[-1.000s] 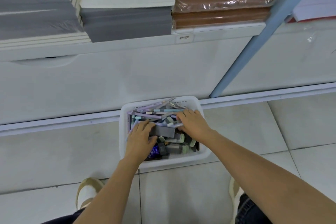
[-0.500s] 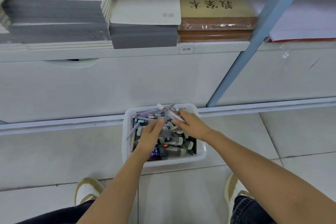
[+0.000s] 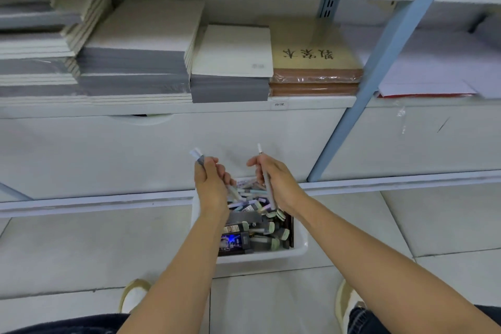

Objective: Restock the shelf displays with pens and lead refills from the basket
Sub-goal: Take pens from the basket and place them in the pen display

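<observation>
A white basket (image 3: 299,248) stands on the tiled floor against the shelf base, filled with several pastel pens and dark lead refill boxes (image 3: 250,236). My left hand (image 3: 210,184) is raised above the basket's left side, closed around a few pens (image 3: 197,156) whose white caps stick up past my thumb. My right hand (image 3: 273,180) hovers over the basket's right side, gripping a single grey pen (image 3: 267,184) held nearly upright, tip pointing up.
The bottom shelf (image 3: 173,110) holds stacks of grey and cream notebooks (image 3: 135,62) and brown wrapped books (image 3: 314,73). A blue upright post (image 3: 379,68) slants up at the right. White cabinet fronts sit below. My shoes (image 3: 134,295) rest on the floor.
Both hands lifted out of the basket with pens in them. The view tilted upward, showing more of the shelves above.
</observation>
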A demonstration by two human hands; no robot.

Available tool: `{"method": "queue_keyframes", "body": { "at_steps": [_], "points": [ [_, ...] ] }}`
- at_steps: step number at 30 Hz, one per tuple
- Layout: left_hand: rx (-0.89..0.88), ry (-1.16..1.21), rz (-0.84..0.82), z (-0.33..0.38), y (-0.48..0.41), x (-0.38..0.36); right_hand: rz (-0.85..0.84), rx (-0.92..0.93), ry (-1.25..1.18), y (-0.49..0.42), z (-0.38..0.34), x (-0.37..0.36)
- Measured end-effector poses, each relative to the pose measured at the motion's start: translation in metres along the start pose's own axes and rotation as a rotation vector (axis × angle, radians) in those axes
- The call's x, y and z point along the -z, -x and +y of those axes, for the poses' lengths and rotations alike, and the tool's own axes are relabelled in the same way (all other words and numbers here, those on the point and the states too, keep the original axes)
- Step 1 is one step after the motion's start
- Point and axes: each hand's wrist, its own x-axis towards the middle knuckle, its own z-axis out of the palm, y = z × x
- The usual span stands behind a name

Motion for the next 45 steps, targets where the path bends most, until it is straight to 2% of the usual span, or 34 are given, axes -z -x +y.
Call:
{"method": "queue_keyframes", "body": {
  "at_steps": [5, 7, 10, 12, 15, 17, 21, 26, 29, 32, 39, 42, 45],
  "points": [
    [0.011, -0.305, -0.372, 0.052, 0.019, -0.026, -0.006, 0.162, -0.119, -0.004, -0.083, -0.009],
    [-0.044, -0.331, -0.427, 0.077, 0.028, -0.037, -0.026, 0.237, -0.164, -0.002, -0.114, -0.012],
    [-0.193, -0.346, -0.441, 0.12, 0.039, -0.052, -0.088, 0.31, -0.294, 0.008, -0.158, -0.019],
    [-0.284, -0.358, -0.438, 0.15, 0.046, -0.062, -0.081, 0.363, -0.292, 0.014, -0.188, -0.027],
    [-0.365, -0.404, -0.451, 0.196, 0.055, -0.073, 0.01, 0.486, -0.158, 0.023, -0.237, -0.031],
    [-0.406, -0.463, -0.466, 0.225, 0.059, -0.078, 0.003, 0.565, -0.037, 0.031, -0.268, -0.027],
    [-0.422, -0.494, -0.506, 0.268, 0.055, -0.085, 0.035, 0.673, 0.138, 0.038, -0.315, -0.01],
    [-0.434, -0.442, -0.385, 0.298, 0.027, -0.092, 0.29, 0.749, 0.255, 0.012, -0.36, 0.012],
    [-0.369, -0.293, -0.478, 0.308, 0.01, -0.104, 0.344, 0.732, 0.432, -0.011, -0.373, 0.02],
    [-0.422, -0.274, -0.592, 0.317, -0.005, -0.116, 0.273, 0.687, 0.494, -0.024, -0.376, 0.024],
    [-0.561, -0.418, -0.602, 0.332, -0.022, -0.147, 0.148, 0.663, 0.429, -0.019, -0.381, 0.042],
    [-0.519, -0.357, -0.646, 0.334, -0.023, -0.158, 0.214, 0.728, 0.278, -0.017, -0.405, 0.047],
    [-0.504, -0.342, -0.676, 0.337, -0.017, -0.17, 0.152, 0.782, 0.114, -0.02, -0.427, 0.04]
  ]
}}
